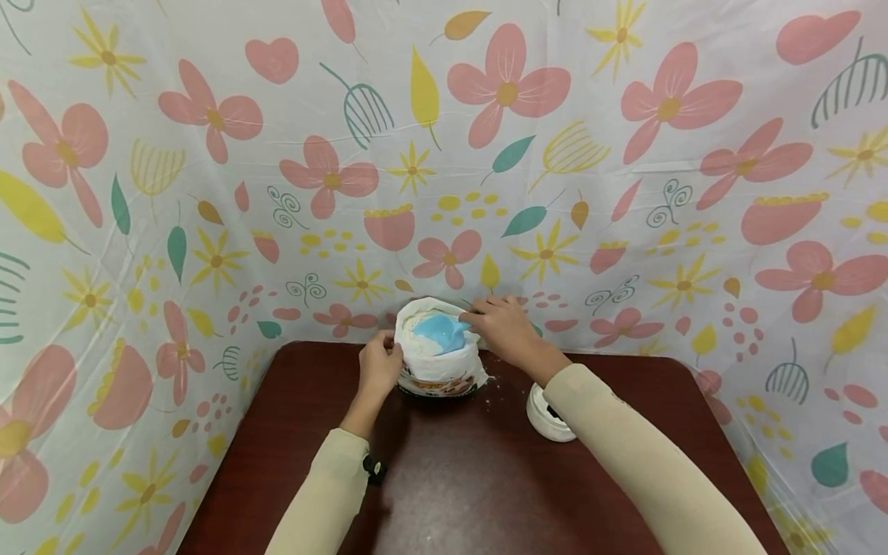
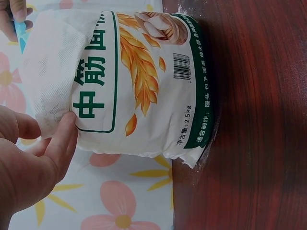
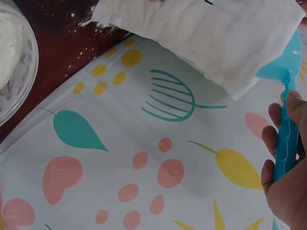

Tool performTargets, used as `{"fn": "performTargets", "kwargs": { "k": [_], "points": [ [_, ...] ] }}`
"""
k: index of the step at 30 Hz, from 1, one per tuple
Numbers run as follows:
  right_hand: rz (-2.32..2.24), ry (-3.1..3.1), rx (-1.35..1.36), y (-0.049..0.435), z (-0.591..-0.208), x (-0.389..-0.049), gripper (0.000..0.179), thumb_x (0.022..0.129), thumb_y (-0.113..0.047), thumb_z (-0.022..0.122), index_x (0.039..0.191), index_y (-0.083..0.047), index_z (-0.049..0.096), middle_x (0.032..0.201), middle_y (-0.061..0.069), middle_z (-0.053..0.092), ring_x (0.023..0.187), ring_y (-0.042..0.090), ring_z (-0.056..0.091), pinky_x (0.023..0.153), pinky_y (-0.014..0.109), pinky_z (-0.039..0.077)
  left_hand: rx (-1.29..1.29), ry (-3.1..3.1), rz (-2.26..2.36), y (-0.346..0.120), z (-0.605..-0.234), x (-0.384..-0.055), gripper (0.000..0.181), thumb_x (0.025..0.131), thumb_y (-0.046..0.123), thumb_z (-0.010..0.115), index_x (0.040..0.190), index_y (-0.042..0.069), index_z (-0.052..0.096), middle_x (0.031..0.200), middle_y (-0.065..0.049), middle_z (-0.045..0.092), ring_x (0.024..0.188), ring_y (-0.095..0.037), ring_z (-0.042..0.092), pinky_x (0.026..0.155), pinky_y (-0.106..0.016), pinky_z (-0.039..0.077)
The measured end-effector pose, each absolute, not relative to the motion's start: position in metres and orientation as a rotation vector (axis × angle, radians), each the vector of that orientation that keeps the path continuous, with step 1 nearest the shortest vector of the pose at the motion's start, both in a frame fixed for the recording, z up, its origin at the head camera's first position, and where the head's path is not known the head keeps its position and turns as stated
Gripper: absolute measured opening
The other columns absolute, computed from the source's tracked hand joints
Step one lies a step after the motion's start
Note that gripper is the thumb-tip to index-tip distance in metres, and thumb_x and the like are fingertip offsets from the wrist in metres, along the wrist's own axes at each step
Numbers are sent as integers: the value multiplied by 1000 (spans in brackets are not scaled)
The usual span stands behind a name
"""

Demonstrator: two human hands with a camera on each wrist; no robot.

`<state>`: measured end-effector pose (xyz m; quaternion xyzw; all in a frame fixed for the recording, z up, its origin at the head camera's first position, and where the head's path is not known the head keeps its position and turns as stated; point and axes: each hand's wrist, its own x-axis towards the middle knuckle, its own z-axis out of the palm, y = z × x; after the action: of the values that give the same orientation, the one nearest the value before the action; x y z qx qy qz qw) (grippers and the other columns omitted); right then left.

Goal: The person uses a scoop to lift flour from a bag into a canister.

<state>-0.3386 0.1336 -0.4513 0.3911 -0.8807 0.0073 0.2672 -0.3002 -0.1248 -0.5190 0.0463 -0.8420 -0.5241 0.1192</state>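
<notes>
An opened white flour bag point(image 1: 444, 368) stands at the back of the table, its rim folded outward. My left hand point(image 1: 378, 368) holds the bag's left side near the top, thumb and fingers pinching the folded rim point(image 2: 53, 72). Printed wheat ears and green lettering cover the side seen in the left wrist view. My right hand point(image 1: 506, 327) grips the handle of a light blue scoop point(image 3: 287, 143), coming in from the bag's right. The scoop's bowl point(image 1: 437, 331) lies over the pale flour point(image 1: 415, 320) inside the bag mouth.
A round clear bowl point(image 3: 29, 72) with white powdery contents sits to the right, partly under my right forearm in the head view. White specks dot the dark red table point(image 1: 458, 478) beside the bag. A flower-printed cloth point(image 1: 444, 193) hangs right behind the table.
</notes>
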Motion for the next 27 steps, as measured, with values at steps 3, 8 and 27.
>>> {"fn": "performTargets", "kwargs": {
  "k": [3,8,27],
  "points": [
    [36,-2423,1048,135,-452,-340,27,90,-19,82,116,-23,78,108,1,72,94,25,64,70,40,44,142,-2454,-1563,-125,-519,-300,25,103,9,57,124,1,67,100,-16,69,76,-22,70,66,-34,63],
    [70,-2490,1025,136,-451,-340,27,92,-17,79,119,-24,77,112,2,72,98,26,65,73,42,48,148,-2452,-1597,-124,-520,-301,26,104,9,57,126,1,66,103,-17,68,81,-24,70,69,-34,65],
    [135,-2416,967,153,-437,-340,29,87,-14,83,116,-18,80,109,7,75,100,30,70,71,49,54,150,-2447,-1553,-124,-520,-303,25,102,7,59,123,-1,68,100,-16,69,76,-22,70,65,-33,63]
  ]
}}
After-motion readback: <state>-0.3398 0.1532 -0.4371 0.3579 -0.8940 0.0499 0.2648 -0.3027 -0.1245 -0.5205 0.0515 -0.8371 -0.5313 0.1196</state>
